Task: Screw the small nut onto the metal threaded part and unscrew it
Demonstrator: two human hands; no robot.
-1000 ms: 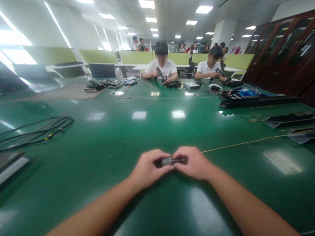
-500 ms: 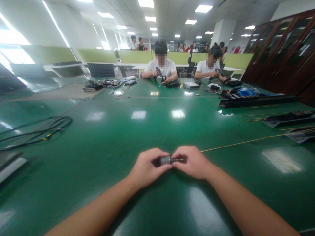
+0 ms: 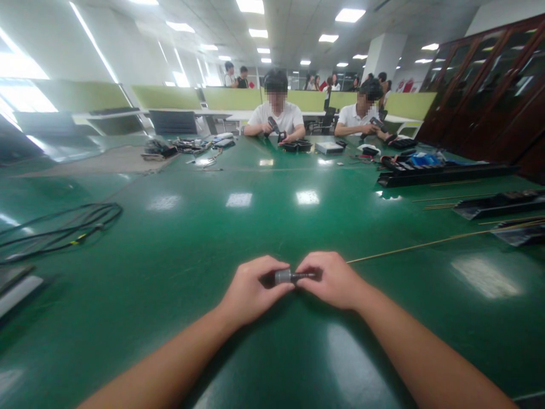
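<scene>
"Where was the grey cylinder?"

"At six o'clock in the view, over the green table. Whether it touched the top, I couldn't tell."

"And the hands?"

"The left hand pinched the cylinder between thumb and finger. The right hand pinched the dark shaft on its right end, the fingertips of both hands close together."

"What lay around?"

"A thin yellow rod just past three o'clock, black cables at nine. One person sat at twelve, another person near two."
</scene>
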